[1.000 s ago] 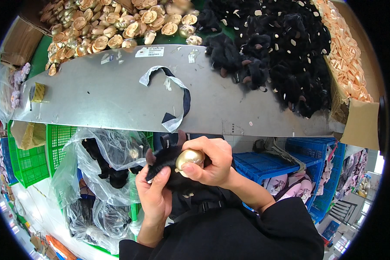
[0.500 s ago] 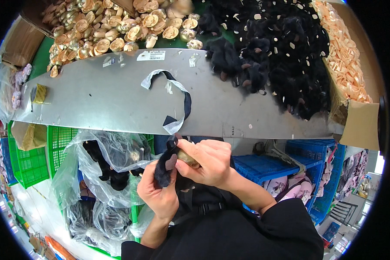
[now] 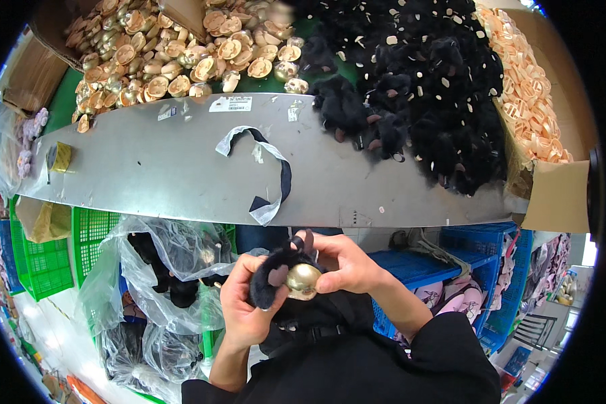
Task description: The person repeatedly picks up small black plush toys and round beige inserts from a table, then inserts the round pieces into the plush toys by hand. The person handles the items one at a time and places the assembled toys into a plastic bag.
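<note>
Well beyond the held plush (image 3: 266,266), a cardboard box (image 3: 559,195) holds peach pieces (image 3: 528,101).

Bright light, soft sheen on tabletop (image 3: 188,172), bent, perhaps blurry picture edges.

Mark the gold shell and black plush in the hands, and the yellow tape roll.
Gold shell (image 3: 304,277), head view: middle of its shiny dome.
Black plush (image 3: 282,258), head view: its upper fur.
Yellow tape roll (image 3: 61,157), head view: outer side.

Hidden Fingertips, Cropped Piles

On the right hand (image 3: 349,264), I lose most fingertips behind the black toy (image 3: 265,285). The top edge crops the gold shells (image 3: 260,68) and black pile (image 3: 444,138); I can't identify a tan blur (image 3: 280,13) there.
</note>
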`<state>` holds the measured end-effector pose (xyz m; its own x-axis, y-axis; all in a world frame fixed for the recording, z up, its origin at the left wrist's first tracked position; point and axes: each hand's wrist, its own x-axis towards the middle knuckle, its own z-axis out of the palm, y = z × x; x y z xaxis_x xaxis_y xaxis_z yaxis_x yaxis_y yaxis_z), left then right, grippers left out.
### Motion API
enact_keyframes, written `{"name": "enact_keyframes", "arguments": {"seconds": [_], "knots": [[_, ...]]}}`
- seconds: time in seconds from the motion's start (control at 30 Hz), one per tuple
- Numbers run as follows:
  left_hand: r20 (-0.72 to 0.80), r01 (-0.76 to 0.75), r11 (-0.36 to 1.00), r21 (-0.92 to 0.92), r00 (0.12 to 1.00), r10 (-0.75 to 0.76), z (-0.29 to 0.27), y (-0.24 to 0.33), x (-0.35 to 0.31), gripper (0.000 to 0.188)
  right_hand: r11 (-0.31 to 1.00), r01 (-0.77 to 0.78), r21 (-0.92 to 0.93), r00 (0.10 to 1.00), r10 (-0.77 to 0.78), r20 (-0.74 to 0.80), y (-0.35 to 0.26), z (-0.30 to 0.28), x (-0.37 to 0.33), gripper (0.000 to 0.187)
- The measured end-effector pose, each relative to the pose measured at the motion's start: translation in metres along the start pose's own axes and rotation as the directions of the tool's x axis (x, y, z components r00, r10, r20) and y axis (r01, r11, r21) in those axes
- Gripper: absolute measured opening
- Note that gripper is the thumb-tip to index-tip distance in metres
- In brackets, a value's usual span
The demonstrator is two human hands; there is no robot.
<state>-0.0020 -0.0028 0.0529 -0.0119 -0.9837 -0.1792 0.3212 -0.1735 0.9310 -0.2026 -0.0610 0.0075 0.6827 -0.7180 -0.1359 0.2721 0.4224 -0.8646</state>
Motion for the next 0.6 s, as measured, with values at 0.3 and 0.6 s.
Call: {"name": "enact_keyframes", "arguments": {"seconds": [0.3, 0.6], "knots": [[0.075, -0.081, 0.996, 0.033, 0.994, 0.078, 0.002, 0.013, -0.001, 0.02, 0.951, -0.145, 0.273, 0.984, 0.108, 0.144, -0.007, 0.014, 0.002, 0.075], [0.234, -0.105, 0.993, 0.049, 0.968, 0.091, -0.004, -0.001, 0.001, 0.022, 0.951, 0.224, -0.212, 0.974, -0.224, 0.025, -0.046, 0.032, -0.014, 0.035]]}}
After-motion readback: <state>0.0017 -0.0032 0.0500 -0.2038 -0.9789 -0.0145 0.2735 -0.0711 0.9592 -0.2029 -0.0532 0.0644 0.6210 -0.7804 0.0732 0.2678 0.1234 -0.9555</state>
